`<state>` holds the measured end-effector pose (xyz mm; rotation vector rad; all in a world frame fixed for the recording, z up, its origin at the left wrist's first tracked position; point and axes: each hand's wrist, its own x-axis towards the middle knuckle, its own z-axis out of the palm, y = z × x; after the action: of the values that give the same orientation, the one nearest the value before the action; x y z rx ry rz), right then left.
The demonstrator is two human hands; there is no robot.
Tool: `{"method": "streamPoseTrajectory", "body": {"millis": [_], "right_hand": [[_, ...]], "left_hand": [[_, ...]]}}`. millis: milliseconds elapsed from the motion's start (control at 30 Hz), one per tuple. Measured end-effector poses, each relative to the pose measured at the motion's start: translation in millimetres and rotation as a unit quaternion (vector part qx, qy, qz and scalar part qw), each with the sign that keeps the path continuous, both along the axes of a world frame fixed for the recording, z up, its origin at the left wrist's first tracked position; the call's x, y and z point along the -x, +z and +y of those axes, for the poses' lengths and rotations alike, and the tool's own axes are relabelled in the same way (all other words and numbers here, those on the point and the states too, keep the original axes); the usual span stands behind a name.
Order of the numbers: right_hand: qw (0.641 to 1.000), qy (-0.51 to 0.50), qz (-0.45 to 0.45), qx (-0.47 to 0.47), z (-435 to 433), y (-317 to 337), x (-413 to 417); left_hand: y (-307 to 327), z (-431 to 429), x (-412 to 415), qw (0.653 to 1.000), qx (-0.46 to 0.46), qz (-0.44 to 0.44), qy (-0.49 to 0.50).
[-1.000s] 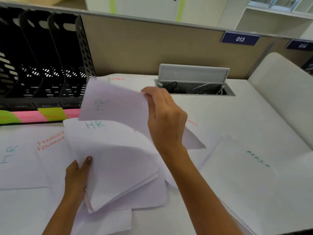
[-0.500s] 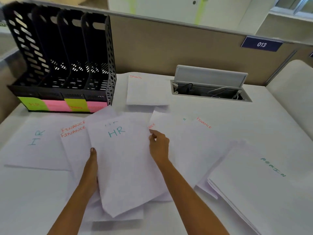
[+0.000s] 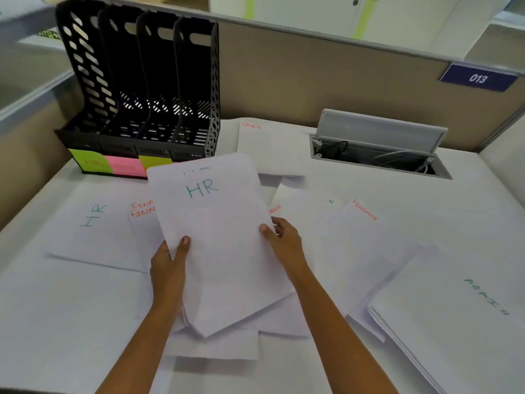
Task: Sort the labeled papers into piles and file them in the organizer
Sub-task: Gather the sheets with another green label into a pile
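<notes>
A small stack of white sheets marked HR (image 3: 216, 237) is held above the desk between both hands. My left hand (image 3: 170, 260) grips its left edge, thumb on top. My right hand (image 3: 284, 243) grips its right edge. Under it lie loose sheets marked FINANCE (image 3: 142, 220). Another HR sheet (image 3: 91, 231) lies at the left. A FINANCE sheet (image 3: 366, 237) lies to the right, an ADMIN pile (image 3: 460, 314) at the far right, a SPORTS sheet (image 3: 270, 146) at the back. The black four-slot organizer (image 3: 147, 89) stands at the back left, with green and pink labels on its front.
An open cable hatch (image 3: 380, 149) with wires sits in the desk (image 3: 56, 336) at the back right. A beige partition wall (image 3: 312, 81) closes off the back, carrying a blue 013 plate (image 3: 478, 78). A white chair back shows at the far right edge.
One second ago my right hand held an HR sheet up; it laid it on the stack. Now both hands grip the stack's sides and it has risen towards the organizer.
</notes>
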<state>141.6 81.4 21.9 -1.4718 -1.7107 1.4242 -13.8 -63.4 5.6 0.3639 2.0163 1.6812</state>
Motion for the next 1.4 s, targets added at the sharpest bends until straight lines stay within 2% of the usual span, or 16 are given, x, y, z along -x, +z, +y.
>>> {"method": "streamPoseTrajectory", "body": {"millis": [167,267,333,400,567,633,700,767,867,1033,1133,1267,1333,1400], "right_hand": [[0.998,-0.010,0.021,-0.056,-4.9,2.9,7.5],[0.996,-0.034,0.012,-0.077,-2.6,0.0,5.4],[0.996,-0.041,0.007,-0.077,-2.2,-3.0,2.3],[0.996,-0.044,0.010,-0.073,-3.0,-6.1,1.7],[0.996,-0.049,-0.001,-0.079,-5.9,-12.7,-1.0],[0.995,-0.053,-0.002,-0.083,-7.0,-12.6,-2.2],[0.993,-0.056,-0.012,-0.099,-7.6,-11.5,-3.5],[0.989,-0.066,-0.025,-0.132,-7.9,-8.9,-4.7],[0.977,-0.088,-0.049,-0.187,-7.5,-6.6,-4.0],[0.965,-0.104,-0.065,-0.232,-6.6,-5.6,3.8],[0.966,-0.113,-0.047,-0.227,-5.8,-3.3,6.9],[0.966,-0.130,-0.043,-0.220,-2.4,1.4,4.8],[0.965,-0.128,-0.036,-0.226,-1.7,4.0,2.5],[0.967,-0.121,-0.026,-0.224,-1.5,5.0,0.5]], "left_hand": [[2.8,-3.0,9.2,0.994,0.015,0.018,0.103],[1.8,-7.8,26.1,0.967,0.084,0.007,0.241],[3.6,-12.8,39.4,0.945,0.142,-0.038,0.294],[9.6,-16.1,53.4,0.937,0.159,-0.082,0.299],[11.3,-14.4,90.2,0.929,0.089,-0.206,0.293],[7.0,-16.4,97.0,0.944,0.056,-0.202,0.257],[10.5,-17.8,96.0,0.961,0.066,-0.106,0.247],[19.4,-17.4,90.8,0.958,0.094,0.075,0.259],[42.6,-17.4,77.0,0.929,0.040,0.278,0.241],[80.0,-14.3,36.8,0.864,-0.045,0.495,0.079],[95.6,-14.5,10.8,0.817,-0.064,0.574,0.005],[123.3,-17.5,-8.1,0.778,-0.116,0.617,-0.032],[135.9,-18.3,-12.1,0.773,-0.139,0.618,-0.015],[142.7,-16.6,-12.8,0.797,-0.140,0.587,0.005]]}}
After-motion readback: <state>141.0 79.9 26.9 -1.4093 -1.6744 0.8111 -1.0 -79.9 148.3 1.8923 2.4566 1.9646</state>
